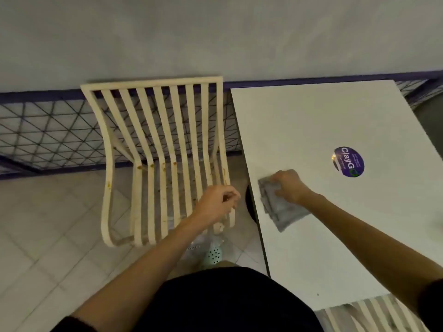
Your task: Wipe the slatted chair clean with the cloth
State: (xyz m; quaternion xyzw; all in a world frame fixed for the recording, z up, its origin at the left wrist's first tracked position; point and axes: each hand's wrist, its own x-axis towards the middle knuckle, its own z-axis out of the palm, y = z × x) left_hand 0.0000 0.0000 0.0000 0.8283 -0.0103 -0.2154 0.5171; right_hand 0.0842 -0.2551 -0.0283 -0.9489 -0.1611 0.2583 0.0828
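Observation:
A cream slatted chair stands left of centre, its back toward the wall, with brownish stains where the seat meets the back. On the white table to its right lies a folded grey cloth. My right hand rests on the cloth's upper part, fingers curled onto it. My left hand hovers over the chair's front right corner, fingers loosely curled and pinched together; whether it holds something small is unclear.
A round purple sticker sits on the table's right half. A dark wire-mesh fence runs behind the chair along the wall. Part of another slatted chair shows at the bottom right. Pale floor tiles lie to the left.

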